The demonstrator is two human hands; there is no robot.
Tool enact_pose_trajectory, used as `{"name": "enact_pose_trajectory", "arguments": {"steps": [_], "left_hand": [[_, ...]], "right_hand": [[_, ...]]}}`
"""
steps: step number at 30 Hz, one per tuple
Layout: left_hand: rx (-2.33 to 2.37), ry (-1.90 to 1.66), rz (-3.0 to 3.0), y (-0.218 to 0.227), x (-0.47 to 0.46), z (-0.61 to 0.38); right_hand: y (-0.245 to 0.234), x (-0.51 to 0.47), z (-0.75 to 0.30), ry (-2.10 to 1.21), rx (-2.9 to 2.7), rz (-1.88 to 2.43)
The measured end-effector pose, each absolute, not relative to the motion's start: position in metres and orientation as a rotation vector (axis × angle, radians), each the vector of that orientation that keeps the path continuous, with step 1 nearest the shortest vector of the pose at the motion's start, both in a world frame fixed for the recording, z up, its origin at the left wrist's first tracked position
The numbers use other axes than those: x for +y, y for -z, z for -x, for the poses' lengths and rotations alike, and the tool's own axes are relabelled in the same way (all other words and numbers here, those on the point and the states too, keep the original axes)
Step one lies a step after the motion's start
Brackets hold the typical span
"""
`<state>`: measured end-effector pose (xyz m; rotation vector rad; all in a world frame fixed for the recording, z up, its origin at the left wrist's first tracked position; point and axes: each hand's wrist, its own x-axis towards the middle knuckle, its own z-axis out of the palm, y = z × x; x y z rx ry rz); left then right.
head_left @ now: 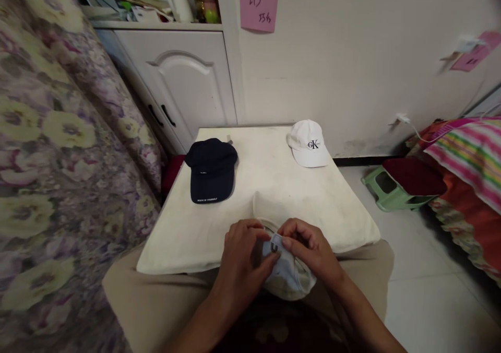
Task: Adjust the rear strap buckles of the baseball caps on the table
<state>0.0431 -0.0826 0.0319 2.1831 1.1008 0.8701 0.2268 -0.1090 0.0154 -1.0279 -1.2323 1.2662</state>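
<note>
Near the table's front edge, over my lap, I hold a light blue and cream cap (287,272) with its strap and small metal buckle (274,247) facing me. My left hand (246,256) is closed on the cap's left side, thumb by the buckle. My right hand (311,248) pinches the strap just right of the buckle between thumb and fingers. Part of the cap is hidden behind my hands. A navy cap (211,170) lies at the table's left, brim toward me. At the back right sits a white cap (308,143) with dark letters on its front.
The caps lie on a table with a cream cover (188,238). A white cabinet (183,76) and the wall stand behind it. A floral curtain (70,186) hangs at left. On the right floor is a green stool (391,188) beside a bed with a striped cover (469,149).
</note>
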Motion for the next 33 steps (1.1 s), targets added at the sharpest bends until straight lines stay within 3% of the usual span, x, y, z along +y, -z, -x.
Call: {"name": "enact_pose_trajectory", "arguments": {"steps": [16,29,33], "left_hand": [[0.792,-0.910,-2.312,-0.002,-0.075,-0.035],[0.793,-0.924,-2.374,-0.006,-0.072,-0.040],[0.813,-0.931,-2.365,-0.003,-0.072,-0.041]], "right_hand": [[-0.013,-0.110,-0.230,-1.364,-1.147,0.967],[-0.020,-0.109,-0.231,-1.220,-1.278,1.137],[-0.024,-0.112,-0.230,-1.009,-1.392,1.233]]}}
